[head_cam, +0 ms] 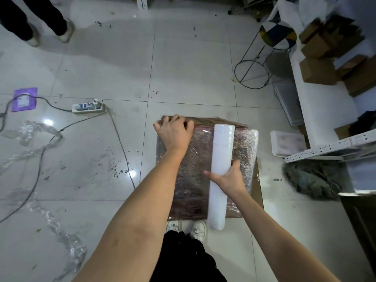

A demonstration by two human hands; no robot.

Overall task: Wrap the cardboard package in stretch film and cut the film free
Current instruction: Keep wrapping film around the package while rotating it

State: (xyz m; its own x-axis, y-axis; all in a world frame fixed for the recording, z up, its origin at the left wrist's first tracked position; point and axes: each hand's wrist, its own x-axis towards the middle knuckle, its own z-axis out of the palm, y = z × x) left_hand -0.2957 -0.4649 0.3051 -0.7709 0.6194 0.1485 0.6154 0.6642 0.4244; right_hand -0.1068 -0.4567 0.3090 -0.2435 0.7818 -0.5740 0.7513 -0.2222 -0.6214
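Note:
The cardboard package lies flat on the tiled floor in front of my feet, its top and right side covered in shiny stretch film. A long white roll of stretch film lies lengthwise across its top. My right hand grips the roll around its middle, thumb on the right side. My left hand presses down on the package's far left corner with fingers curled over the edge.
A power strip with trailing cables lies to the left, with crumpled used film strewn on the floor. A wire-frame stool and white shelving with cardboard boxes stand at the right. Another person's legs stand far left.

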